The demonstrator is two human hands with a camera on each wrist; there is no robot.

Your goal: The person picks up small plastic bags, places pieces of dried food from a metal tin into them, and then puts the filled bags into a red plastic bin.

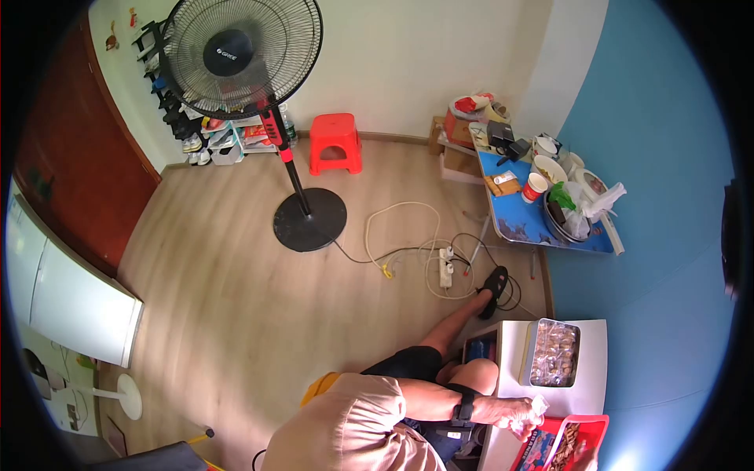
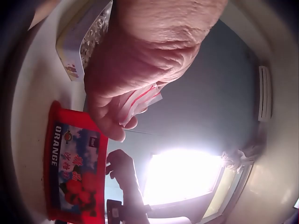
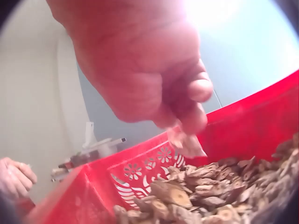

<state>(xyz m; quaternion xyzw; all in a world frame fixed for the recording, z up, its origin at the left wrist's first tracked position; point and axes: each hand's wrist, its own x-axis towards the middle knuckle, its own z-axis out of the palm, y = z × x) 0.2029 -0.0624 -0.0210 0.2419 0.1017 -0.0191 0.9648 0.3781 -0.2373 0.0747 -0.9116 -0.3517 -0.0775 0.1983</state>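
Note:
My left hand (image 1: pixel 506 411) (image 2: pixel 154 56) pinches a small clear zip bag (image 1: pixel 539 405) with a red strip (image 2: pixel 140 100), beside the red basket (image 1: pixel 601 428) (image 2: pixel 77 170). Brown dried slices (image 1: pixel 564 447) (image 3: pixel 205 191) lie in the basket. Over them, in the right wrist view, my right hand (image 3: pixel 135 60) has its fingers curled round a pale piece (image 3: pixel 186 142), too blurred to identify. The right hand (image 2: pixel 122 170) also shows beyond the basket in the left wrist view, and at the lower edge of the head view (image 1: pixel 587 460).
A metal tin (image 1: pixel 528 353) of small wrapped packets (image 1: pixel 555 353) stands on the white cabinet (image 1: pixel 510 337) beyond the basket. Farther off are a cluttered blue table (image 1: pixel 510 224), a power strip (image 1: pixel 446 268) with cables, a red stool (image 1: pixel 334 141) and a standing fan (image 1: pixel 310 220).

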